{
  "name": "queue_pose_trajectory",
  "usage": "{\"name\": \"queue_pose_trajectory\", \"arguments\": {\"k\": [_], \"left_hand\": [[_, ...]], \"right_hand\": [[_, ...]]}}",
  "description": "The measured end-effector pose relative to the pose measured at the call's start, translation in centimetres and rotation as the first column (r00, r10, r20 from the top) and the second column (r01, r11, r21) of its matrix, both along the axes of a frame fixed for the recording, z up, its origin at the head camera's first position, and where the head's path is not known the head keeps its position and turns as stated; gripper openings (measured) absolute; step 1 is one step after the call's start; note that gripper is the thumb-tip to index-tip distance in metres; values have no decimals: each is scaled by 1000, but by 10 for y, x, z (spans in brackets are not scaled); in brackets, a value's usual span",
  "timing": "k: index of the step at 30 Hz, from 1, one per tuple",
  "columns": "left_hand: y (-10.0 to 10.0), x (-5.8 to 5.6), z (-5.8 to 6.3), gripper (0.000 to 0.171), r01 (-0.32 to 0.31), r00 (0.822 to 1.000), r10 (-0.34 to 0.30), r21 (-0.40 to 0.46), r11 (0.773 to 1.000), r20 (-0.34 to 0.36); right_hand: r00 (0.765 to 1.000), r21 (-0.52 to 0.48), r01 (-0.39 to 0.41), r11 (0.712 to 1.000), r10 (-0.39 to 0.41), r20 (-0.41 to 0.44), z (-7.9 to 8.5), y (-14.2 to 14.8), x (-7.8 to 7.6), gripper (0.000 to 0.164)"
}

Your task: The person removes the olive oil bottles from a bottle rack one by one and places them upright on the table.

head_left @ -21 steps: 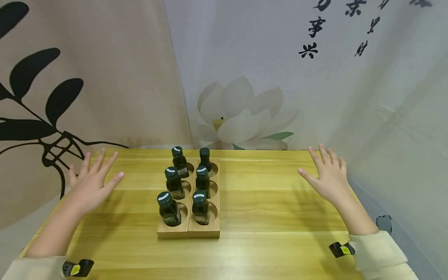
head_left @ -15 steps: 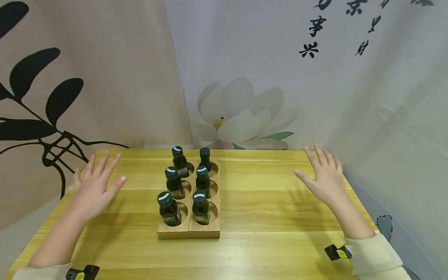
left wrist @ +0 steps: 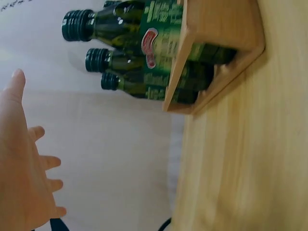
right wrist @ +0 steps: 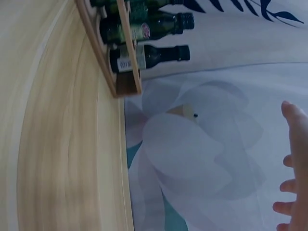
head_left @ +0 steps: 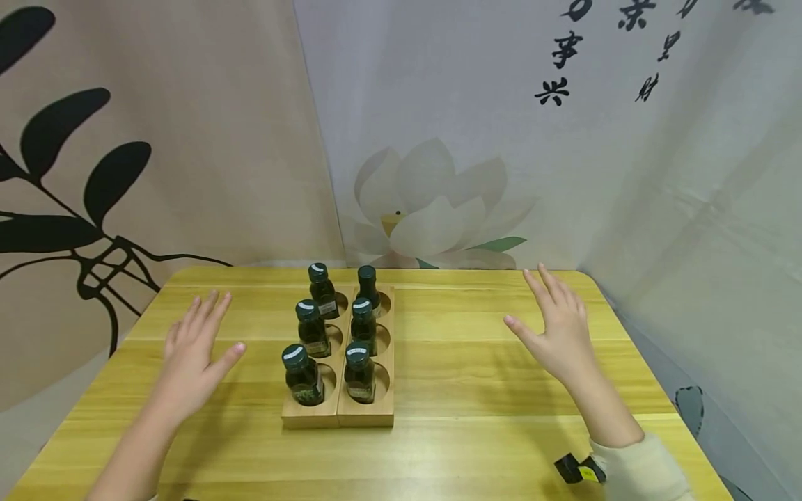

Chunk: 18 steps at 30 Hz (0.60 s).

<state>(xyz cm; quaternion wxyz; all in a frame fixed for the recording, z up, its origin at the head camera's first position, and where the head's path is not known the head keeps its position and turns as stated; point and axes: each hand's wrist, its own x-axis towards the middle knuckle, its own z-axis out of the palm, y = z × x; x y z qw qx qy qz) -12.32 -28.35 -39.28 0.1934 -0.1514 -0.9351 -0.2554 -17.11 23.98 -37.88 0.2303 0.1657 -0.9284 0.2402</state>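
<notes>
Two light wooden bottle racks, the left rack (head_left: 310, 422) and the right rack (head_left: 366, 421), stand side by side on the table. Several small dark green glass bottles with green caps are set in their round holes, among them a front left bottle (head_left: 303, 376) and a front right bottle (head_left: 359, 374). To the left of the racks, my left hand (head_left: 194, 362) hovers over the table with fingers spread. My right hand (head_left: 560, 334) is held farther off on the right, fingers spread too. Neither hand touches anything. Labelled bottles (left wrist: 161, 41) show closer in the left wrist view.
The wooden table (head_left: 476, 390) reaches back to a printed cloth (head_left: 432, 104) with a lotus, dark leaves and characters. Another cloth (head_left: 739, 229) hangs along the right side.
Both hands have moved inward, toward the racks, and a little nearer to me. The bottles and racks have stayed in place.
</notes>
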Motion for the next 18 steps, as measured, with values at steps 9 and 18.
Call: {"name": "queue_pose_trajectory", "arguments": {"k": [9,18], "left_hand": [[15,6,-18,72,49,999,-47,118,992,-20],[28,13,-35,75,84,996,-89,238,968,12]], "right_hand": [[994,-120,-91,989,83,-74,-5,-25,4,76],[983,-214,-177,961,164,-80,-8,-53,10,77]]}}
